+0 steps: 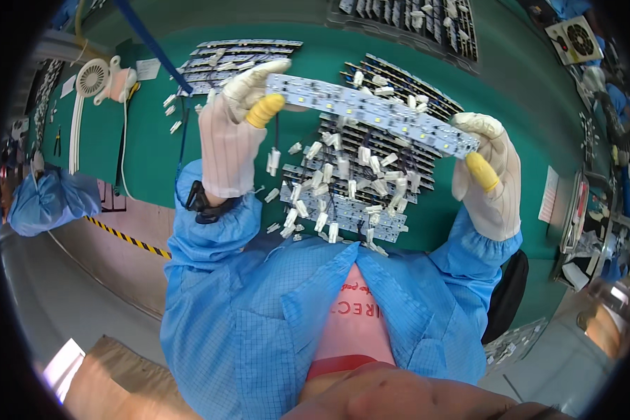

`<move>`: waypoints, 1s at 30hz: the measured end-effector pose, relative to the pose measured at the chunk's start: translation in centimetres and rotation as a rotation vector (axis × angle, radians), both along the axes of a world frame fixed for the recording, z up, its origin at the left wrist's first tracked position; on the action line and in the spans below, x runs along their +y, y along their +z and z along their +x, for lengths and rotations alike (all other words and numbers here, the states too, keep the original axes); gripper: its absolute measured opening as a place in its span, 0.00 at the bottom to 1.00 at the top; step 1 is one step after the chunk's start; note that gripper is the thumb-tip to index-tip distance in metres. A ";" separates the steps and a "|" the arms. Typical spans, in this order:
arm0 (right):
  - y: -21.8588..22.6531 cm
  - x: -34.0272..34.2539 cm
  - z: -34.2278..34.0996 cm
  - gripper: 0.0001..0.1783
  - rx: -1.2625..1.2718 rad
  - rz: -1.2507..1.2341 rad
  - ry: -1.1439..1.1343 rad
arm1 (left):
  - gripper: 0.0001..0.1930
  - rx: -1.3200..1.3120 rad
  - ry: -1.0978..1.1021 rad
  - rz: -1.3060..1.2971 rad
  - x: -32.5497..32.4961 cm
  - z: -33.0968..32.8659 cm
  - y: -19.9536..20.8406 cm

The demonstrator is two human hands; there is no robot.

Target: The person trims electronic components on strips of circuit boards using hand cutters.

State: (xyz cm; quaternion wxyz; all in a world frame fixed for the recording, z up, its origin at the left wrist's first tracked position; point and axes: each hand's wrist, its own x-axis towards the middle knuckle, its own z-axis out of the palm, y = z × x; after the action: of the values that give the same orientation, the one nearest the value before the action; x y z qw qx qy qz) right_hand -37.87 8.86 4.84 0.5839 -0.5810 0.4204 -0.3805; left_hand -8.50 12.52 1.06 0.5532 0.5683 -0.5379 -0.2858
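Between my two gloved hands I hold up a long white LED circuit board strip [371, 112], dotted with small yellowish LEDs and dark parts. My left hand [248, 101] pinches its left end, a yellow finger cot on the thumb. My right hand [486, 154] grips the right end, its thumb also in a yellow cot. The strip tilts down toward the right. Below it lies a pile of similar strips [350, 210] with many white plug connectors [322, 189] on dark wires. One connector [273, 161] hangs on a wire below my left hand.
More strips lie stacked at the back left [245, 52] and behind the held board [399, 77]. A tray of strips [406, 28] stands at the far edge of the green mat [161, 133]. A small fan [94, 78] sits left. A co-worker's blue sleeve [52, 203] shows at far left.
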 end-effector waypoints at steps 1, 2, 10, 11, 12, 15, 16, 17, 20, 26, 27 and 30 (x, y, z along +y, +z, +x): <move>0.4 0.3 0.3 0.47 0.010 0.021 -0.005 | 0.17 -0.053 0.029 -0.010 -0.2 0.4 -0.6; 0.6 0.6 0.6 0.47 0.016 0.022 -0.020 | 0.18 -0.010 0.022 -0.007 -0.4 0.5 -0.9; -1.0 -1.3 -0.5 0.55 -0.039 0.043 -0.016 | 0.25 0.375 -0.258 -0.057 0.8 -0.2 0.2; -1.4 -1.5 -0.7 0.55 -0.075 0.010 0.001 | 0.25 0.351 -0.256 -0.030 0.9 -0.2 0.5; -1.3 -1.4 -0.5 0.55 -0.047 0.010 -0.006 | 0.25 0.373 -0.242 -0.015 1.0 -0.4 0.7; -1.8 -1.3 -0.8 0.42 -0.072 -0.055 0.018 | 0.24 0.383 -0.245 -0.045 1.1 -0.8 0.5; -2.2 -1.3 -0.9 0.43 -0.095 -0.058 -0.002 | 0.23 0.377 -0.276 -0.089 1.1 -0.8 0.3; -1.8 -1.2 -0.7 0.43 -0.092 -0.056 -0.006 | 0.23 0.380 -0.280 -0.086 0.9 -0.8 0.3; -0.6 -0.3 0.0 0.56 -0.016 0.005 -0.107 | 0.21 0.340 -0.144 -0.066 0.2 -1.2 0.4; 0.8 0.6 0.3 0.56 -0.052 0.131 0.049 | 0.15 -0.104 0.004 0.066 -1.3 0.1 -1.0; 0.7 0.7 0.2 0.51 -0.107 0.094 0.086 | 0.15 -0.085 0.004 0.054 -1.4 0.3 -1.7; 1.0 0.5 -0.2 0.39 -0.101 0.075 0.175 | 0.16 -0.120 0.041 0.113 -1.3 0.2 -1.5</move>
State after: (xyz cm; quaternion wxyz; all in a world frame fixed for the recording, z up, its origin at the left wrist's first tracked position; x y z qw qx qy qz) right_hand -38.02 9.41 5.83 0.6568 -0.5731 0.3521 -0.3409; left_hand -8.28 11.21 -0.43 0.4929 0.6253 -0.5415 -0.2699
